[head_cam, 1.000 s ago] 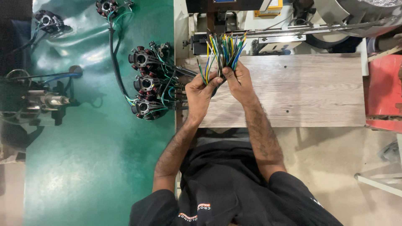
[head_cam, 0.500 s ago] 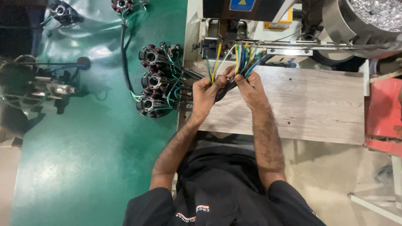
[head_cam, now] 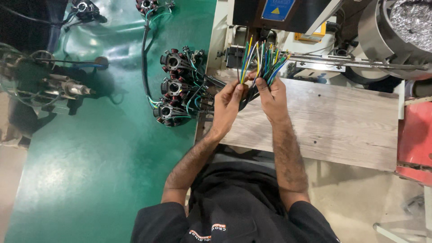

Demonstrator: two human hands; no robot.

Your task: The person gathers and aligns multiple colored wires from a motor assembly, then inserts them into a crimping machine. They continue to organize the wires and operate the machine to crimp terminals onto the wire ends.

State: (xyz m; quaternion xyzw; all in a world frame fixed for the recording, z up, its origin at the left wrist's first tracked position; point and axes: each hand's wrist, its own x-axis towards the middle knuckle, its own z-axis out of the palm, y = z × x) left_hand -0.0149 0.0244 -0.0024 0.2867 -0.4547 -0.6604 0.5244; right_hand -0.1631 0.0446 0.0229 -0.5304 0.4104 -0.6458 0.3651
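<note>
Both hands meet at the upper middle of the frame, the left hand point(head_cam: 227, 104) and right hand point(head_cam: 271, 95) closed together around one bundle of coloured wires point(head_cam: 262, 60). Its loose ends fan upward above the fingers. Three stator coils point(head_cam: 173, 92) lie just left of the left hand.

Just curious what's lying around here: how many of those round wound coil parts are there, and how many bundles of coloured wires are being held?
Stator coils beside the left hand: 3 (first, second, third)
Stator coils at the mat's far edge: 2 ()
Wire bundle in both hands (right hand): 1
Total: 6

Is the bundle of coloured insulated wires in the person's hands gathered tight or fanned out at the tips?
Fanned out. The coloured wires spread apart above the left hand and right hand, which pinch them together lower down.
</note>
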